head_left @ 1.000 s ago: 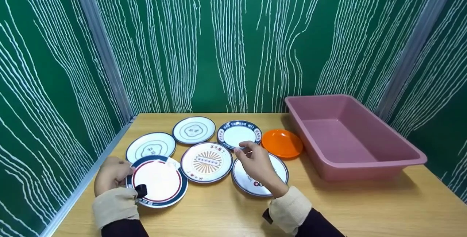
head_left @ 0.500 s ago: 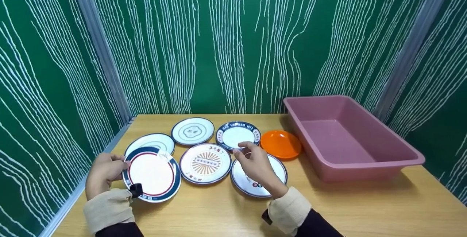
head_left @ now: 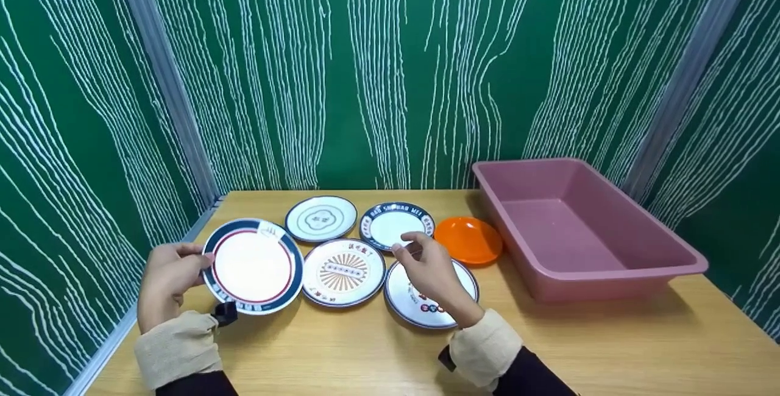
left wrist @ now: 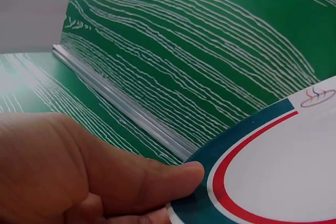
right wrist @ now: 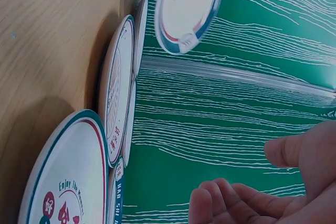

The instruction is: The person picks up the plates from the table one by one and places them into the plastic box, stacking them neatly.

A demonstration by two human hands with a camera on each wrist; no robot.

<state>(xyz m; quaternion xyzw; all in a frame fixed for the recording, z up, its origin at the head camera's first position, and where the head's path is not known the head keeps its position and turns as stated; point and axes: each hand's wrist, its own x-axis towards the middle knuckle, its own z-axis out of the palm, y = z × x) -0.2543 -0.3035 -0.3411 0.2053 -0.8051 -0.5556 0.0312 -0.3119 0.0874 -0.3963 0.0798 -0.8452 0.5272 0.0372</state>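
Note:
My left hand (head_left: 170, 286) pinches the left rim of a white plate (head_left: 253, 265) with a teal border and a red ring. In the left wrist view the thumb (left wrist: 184, 180) lies on top of the rim, fingers beneath. The right wrist view shows this plate raised off the table and tilted. Over a white plate with red and dark lettering (head_left: 402, 298), my right hand (head_left: 436, 277) hovers with relaxed, slightly bent fingers and nothing in them. Between the hands lies a plate with a sunburst print (head_left: 344, 273).
Farther back sit a white plate with a scalloped emblem (head_left: 321, 219), a navy-rimmed plate (head_left: 393, 228) and a plain orange plate (head_left: 468, 240). A large pink basin (head_left: 536, 259) stands at the right of the wooden table (head_left: 341, 353). Green walls with white streaks enclose the back and sides.
My left hand has lifted the teal-rimmed plate up off the table and slightly left, tilting it and covering the plate behind it. The right hand has stayed nearly still.

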